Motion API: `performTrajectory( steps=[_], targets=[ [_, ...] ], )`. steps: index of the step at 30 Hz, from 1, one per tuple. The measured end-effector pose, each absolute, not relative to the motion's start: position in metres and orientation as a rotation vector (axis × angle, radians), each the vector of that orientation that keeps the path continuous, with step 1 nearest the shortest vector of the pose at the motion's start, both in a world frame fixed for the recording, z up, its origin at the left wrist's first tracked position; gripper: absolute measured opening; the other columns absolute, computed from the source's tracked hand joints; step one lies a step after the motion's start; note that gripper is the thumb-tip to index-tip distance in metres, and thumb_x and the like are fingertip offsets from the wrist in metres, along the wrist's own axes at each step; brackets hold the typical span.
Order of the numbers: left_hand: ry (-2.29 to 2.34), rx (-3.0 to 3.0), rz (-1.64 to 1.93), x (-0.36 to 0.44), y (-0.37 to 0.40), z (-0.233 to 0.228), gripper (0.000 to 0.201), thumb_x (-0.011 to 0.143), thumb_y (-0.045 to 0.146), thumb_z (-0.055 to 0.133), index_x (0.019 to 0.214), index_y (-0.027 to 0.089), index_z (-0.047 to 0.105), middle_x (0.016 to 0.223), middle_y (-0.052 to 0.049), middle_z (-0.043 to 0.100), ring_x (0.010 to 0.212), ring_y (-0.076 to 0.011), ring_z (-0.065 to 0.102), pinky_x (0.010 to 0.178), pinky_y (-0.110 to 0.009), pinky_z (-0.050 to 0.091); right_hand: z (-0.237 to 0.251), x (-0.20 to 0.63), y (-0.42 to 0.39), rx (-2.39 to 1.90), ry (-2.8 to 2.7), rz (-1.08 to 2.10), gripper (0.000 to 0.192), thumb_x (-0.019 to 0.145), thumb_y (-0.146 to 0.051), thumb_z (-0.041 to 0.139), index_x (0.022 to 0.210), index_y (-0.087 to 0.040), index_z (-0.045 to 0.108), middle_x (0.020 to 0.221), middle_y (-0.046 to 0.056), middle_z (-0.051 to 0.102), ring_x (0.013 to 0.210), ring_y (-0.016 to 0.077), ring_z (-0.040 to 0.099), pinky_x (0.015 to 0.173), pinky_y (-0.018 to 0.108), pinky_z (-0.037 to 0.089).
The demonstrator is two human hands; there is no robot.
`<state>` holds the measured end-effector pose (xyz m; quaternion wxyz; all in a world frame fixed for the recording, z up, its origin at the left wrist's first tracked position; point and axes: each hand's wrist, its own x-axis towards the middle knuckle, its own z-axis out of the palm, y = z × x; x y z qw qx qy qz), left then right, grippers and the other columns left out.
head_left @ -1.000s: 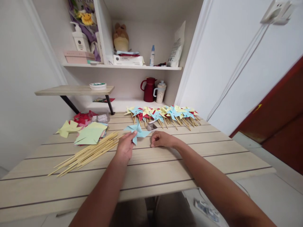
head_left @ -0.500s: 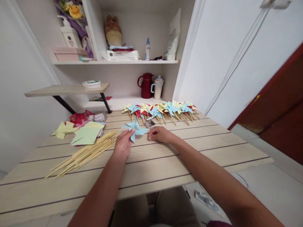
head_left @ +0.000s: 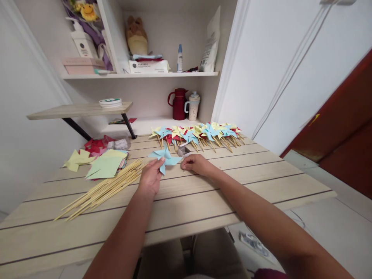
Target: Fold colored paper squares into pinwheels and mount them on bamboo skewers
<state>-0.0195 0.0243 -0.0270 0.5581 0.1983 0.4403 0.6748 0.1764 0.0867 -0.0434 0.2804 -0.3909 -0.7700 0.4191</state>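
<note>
Pinwheel (head_left: 165, 157) pinched in left hand (head_left: 151, 176) | right hand (head_left: 195, 162) curled beside it, contents unclear

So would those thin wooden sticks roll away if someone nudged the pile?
Probably a little: the sticks look round, thin and light, lying loose on the flat table. They seem stiff but likely snap easily.

Right hand (head_left: 197, 164) hid whatever its fingertips pinched (too small), just beside the blue pinwheel (head_left: 165, 158).
</note>
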Motion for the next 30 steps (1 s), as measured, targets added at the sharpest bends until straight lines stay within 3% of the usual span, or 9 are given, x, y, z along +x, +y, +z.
performTrajectory(
  steps=[11, 18, 30],
  targets=[
    [1.050, 0.478, 1.583, -0.019, 0.023, -0.026, 0.010, 0.070, 0.004, 0.077, 0.076, 0.010, 0.071, 0.065, -0.002, 0.067, 0.055, -0.0078, 0.057, 0.055, -0.019, 0.047, -0.038, 0.185, 0.082, -1.089, -2.072, 1.119, 0.017, 0.077, -0.030, 0.062, 0.084, -0.017, 0.071, 0.064, -0.002, 0.057, 0.052, 0.0093, 0.042, 0.051, 0.022, 0.031],
    [1.056, 0.483, 1.583, -0.019, 0.023, -0.027, 0.009, 0.071, 0.004, 0.077, 0.074, 0.009, 0.071, 0.065, -0.003, 0.066, 0.055, -0.0081, 0.057, 0.055, -0.019, 0.047, -0.044, 0.187, 0.085, -1.082, -2.055, 1.128, 0.018, 0.065, -0.025, 0.074, 0.080, -0.017, 0.068, 0.076, 0.001, 0.065, 0.067, 0.0132, 0.056, 0.059, 0.023, 0.042],
    [1.068, 0.492, 1.579, -0.018, 0.023, -0.029, 0.011, 0.068, 0.008, 0.080, 0.073, 0.010, 0.072, 0.069, -0.003, 0.069, 0.059, -0.0086, 0.059, 0.057, -0.020, 0.047, -0.043, 0.183, 0.080, -1.054, -2.067, 1.160, 0.008, 0.066, -0.023, 0.066, 0.072, -0.017, 0.068, 0.071, 0.001, 0.065, 0.065, 0.0141, 0.057, 0.060, 0.024, 0.042]
  ],
)
